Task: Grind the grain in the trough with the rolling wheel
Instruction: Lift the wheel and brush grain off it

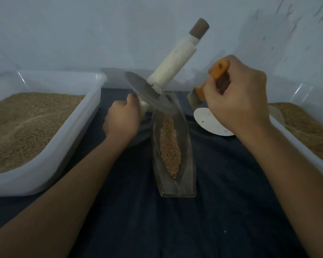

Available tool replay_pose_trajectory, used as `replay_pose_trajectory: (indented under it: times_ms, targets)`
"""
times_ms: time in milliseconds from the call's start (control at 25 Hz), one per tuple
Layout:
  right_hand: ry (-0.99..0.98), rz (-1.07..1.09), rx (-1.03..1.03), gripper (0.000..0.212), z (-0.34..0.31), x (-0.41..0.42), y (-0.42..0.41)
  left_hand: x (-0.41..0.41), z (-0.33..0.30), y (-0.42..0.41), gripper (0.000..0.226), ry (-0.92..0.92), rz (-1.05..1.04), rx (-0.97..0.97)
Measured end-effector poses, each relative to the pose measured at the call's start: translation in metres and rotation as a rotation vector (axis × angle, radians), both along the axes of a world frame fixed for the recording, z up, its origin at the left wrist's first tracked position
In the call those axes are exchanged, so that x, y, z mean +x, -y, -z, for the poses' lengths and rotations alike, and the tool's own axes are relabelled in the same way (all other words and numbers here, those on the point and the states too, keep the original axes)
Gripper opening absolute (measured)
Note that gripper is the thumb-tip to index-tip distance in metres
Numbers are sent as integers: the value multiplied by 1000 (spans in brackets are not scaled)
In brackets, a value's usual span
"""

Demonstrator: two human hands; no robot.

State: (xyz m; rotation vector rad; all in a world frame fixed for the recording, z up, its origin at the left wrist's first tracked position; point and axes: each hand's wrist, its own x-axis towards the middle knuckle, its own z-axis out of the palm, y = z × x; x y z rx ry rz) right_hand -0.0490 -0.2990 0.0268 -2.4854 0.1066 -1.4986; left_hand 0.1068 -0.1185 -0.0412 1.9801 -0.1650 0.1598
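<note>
Two hands: both busy, each curled round its own tool
Left hand [122, 119]: fingers wrapped round the near end of the wheel's axle handle, holding the whole thing up
Wheel [147, 93]: metal disc tipped well off upright, its lower edge at the far end of the trough; whether it touches the rim there I cannot tell
Handle [172, 67]: pale wrapped rod sticking up and away to the right with a brown tip, nobody on that end, which explains the slant
Right hand [235, 94]: fingers closed round an orange-handled brush [209, 81], bristles pointing down-left, just beside the disc
Why the brush: my read is it's up there to sweep stuck bits off the disc or tidy the trough before rolling
Trough [183, 185]: long narrow metal boat lying lengthwise on the dark cloth [222, 202], between the two forearms
Grain [170, 144]: brown strip heaped along the groove, still coarse-looking, so grinding seems far from done
Left tub [60, 146]: clear plastic, holding a bed of brown grain, just beside the left arm
Right tub [304, 146]: same sort, also grain inside, partly behind the right arm
White disc [209, 121]: flat on the cloth beyond the trough's right side, speckled, half hidden by the right hand
Next call: brush down, second hand on the free handle end, disc squared into the groove
</note>
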Motion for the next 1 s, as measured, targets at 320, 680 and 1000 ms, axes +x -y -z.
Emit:
replay_pose_trajectory:
  times_ms: [320, 680, 1000]
  targets:
    - [17, -61, 207, 14, 24, 37, -24, -4, -2, -4, 51, -153, 106, -292]
    - [-111, -76, 271, 22, 26, 21, -25, -9, -4, -4, 38, -127, 123, -215]
    - [-134, -103, 288, 12, 28, 38, -28, -19, -9, -5, 48, -148, 107, -244]
